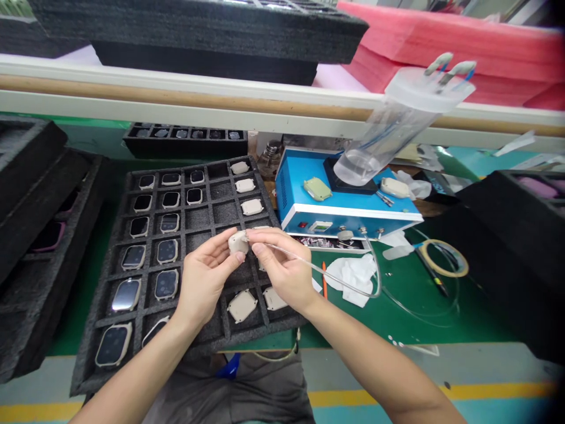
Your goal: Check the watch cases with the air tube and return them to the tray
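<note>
Over a black foam tray (198,219), my left hand (200,282) pinches a small beige watch case (238,242) between thumb and fingers. My right hand (289,271) is closed on the end of a clear thin tube (338,275), held right against the edge of that case. Its tip is hidden by the fingers. Watches with dark screens (167,251) fill compartments on the tray's left side. Beige watch cases (242,306) lie face down in compartments on the right, partly covered by my hands.
A blue dispenser box (353,215) carries a green case (317,188) and a tilted clear cylinder (382,141). White tissue (353,277), an orange stick (324,280) and a tape roll (444,258) lie right. Black trays (39,235) are stacked left; a shelf edge (198,100) crosses behind.
</note>
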### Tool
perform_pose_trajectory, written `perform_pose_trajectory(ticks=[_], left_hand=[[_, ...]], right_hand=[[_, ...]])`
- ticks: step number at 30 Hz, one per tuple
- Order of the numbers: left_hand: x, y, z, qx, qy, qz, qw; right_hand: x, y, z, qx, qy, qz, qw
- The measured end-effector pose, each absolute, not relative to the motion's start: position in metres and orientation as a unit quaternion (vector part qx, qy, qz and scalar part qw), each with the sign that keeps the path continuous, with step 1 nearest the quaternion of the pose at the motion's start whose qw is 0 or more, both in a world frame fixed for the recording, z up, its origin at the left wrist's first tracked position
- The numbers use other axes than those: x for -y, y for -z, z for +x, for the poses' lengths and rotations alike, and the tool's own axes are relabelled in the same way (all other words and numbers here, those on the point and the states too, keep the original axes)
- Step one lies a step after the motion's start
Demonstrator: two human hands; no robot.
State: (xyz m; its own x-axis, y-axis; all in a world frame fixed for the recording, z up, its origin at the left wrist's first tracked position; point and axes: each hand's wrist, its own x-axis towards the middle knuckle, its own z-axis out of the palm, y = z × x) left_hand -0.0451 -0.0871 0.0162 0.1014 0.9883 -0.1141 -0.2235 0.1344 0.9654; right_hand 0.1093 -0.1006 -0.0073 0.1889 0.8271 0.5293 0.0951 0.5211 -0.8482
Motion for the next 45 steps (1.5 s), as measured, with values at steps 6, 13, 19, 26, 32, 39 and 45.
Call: perform_pose_trajectory(ticks=[6, 13, 19, 26, 32, 39, 45], left_hand=[[0.088, -0.017, -0.045, -0.441, -0.500, 0.428, 0.610], [0.087, -0.017, -0.045, -0.444, -0.501, 0.427, 0.608], [0.087, -0.015, -0.046, -0.445, -0.502, 0.428, 0.605], [0.087, -0.015, -0.046, -0.444, -0.503, 0.426, 0.607], [0.086, -0.012, -0.045, -0.446, -0.504, 0.433, 0.600], [0.081, -0.022, -0.057, -0.472, -0.483, 0.522, 0.522], [0.052, -0.029, -0.067, -0.497, -0.337, 0.728, 0.332]], right_hand=[[0.101, 0.006, 0.109, 0.570, -0.278, -0.406, 0.658], [0.100, 0.006, 0.109, 0.571, -0.281, -0.400, 0.659], [0.101, 0.006, 0.109, 0.572, -0.282, -0.398, 0.660], [0.101, 0.006, 0.109, 0.571, -0.285, -0.393, 0.661], [0.102, 0.004, 0.110, 0.579, -0.277, -0.397, 0.656], [0.108, 0.003, 0.117, 0.513, -0.292, -0.403, 0.699], [0.104, 0.008, 0.124, 0.453, -0.344, -0.396, 0.721]])
